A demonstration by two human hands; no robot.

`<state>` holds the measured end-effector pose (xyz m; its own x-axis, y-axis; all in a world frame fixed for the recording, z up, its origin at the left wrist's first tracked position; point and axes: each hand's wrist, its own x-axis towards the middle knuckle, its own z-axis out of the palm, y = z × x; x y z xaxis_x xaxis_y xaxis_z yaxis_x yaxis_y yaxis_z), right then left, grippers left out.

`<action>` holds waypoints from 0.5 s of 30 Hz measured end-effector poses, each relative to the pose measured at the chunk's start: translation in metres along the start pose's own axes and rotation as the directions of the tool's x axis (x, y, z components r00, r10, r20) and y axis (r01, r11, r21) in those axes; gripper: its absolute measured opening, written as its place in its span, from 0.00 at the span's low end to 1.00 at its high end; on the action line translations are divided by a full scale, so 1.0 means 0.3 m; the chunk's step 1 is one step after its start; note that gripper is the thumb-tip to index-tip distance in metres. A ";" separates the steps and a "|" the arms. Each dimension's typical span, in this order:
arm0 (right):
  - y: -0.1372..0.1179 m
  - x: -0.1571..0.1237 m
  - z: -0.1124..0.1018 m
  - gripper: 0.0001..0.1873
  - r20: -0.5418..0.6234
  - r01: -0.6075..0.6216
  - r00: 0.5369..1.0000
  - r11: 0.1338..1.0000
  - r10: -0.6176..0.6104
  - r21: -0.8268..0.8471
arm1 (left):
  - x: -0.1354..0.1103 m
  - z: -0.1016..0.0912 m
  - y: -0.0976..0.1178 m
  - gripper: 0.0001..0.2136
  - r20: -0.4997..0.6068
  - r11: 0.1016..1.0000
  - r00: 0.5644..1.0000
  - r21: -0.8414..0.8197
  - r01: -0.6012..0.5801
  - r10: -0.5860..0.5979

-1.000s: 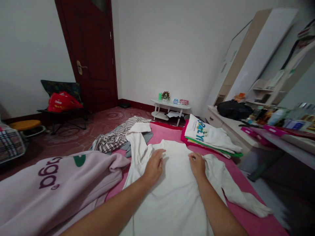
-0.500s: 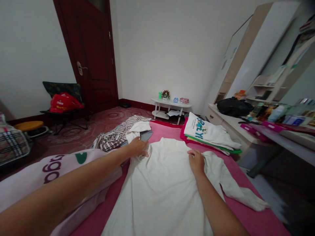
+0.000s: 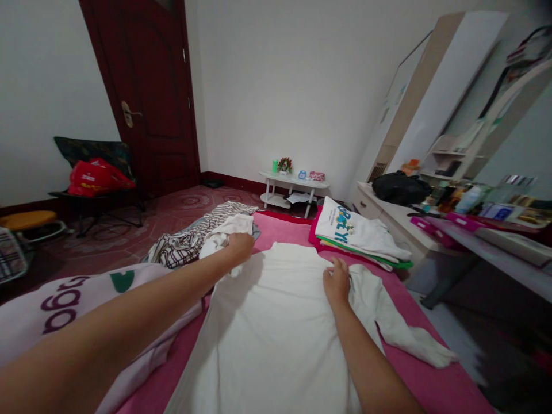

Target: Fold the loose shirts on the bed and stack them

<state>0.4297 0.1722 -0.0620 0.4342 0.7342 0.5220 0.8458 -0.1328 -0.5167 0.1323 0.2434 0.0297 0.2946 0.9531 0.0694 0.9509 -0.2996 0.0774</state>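
Observation:
A white long-sleeved shirt [image 3: 276, 322] lies spread flat on the pink bed cover [image 3: 426, 385]. My left hand [image 3: 240, 246] is closed on the shirt's left sleeve and holds it bunched above the left shoulder. Resting on the right shoulder seam, my right hand [image 3: 337, 281] presses the cloth with its fingers curled. The right sleeve [image 3: 397, 325] trails off towards the bed's right edge.
A pale pink sweatshirt with dark letters [image 3: 64, 305] lies at the left. Striped and grey clothes [image 3: 190, 241] are heaped beyond it. A stack of folded shirts [image 3: 357, 233] sits at the far right of the bed. A cluttered desk [image 3: 474, 224] stands beside the bed.
My left hand left the shirt's chest, reached out to the left sleeve and took hold of it, lifting it a little. My right hand stayed on the right shoulder.

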 end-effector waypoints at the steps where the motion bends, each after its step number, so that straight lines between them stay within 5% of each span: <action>1: -0.005 0.000 -0.001 0.24 0.000 -0.010 1.000 1.000 0.010 -0.026 | 0.009 0.016 0.029 0.14 -0.012 1.000 1.000 -0.019 0.000 0.000; 10: -0.028 0.035 0.000 0.26 0.077 -0.079 0.992 0.977 0.096 -0.196 | 0.099 0.155 0.157 0.15 -0.059 0.975 0.994 -0.209 0.078 -0.092; 15: -0.005 0.111 -0.006 0.12 0.157 -0.098 0.980 0.980 0.126 -0.176 | 0.142 0.156 0.166 0.13 -0.148 0.961 0.981 -0.266 0.081 -0.123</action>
<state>0.4433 0.1955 -0.0425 0.4831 0.8068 0.3402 0.8406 -0.3187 -0.4380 0.1966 0.2711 -0.0102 0.1579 0.9658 0.2055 0.9121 -0.2224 0.3443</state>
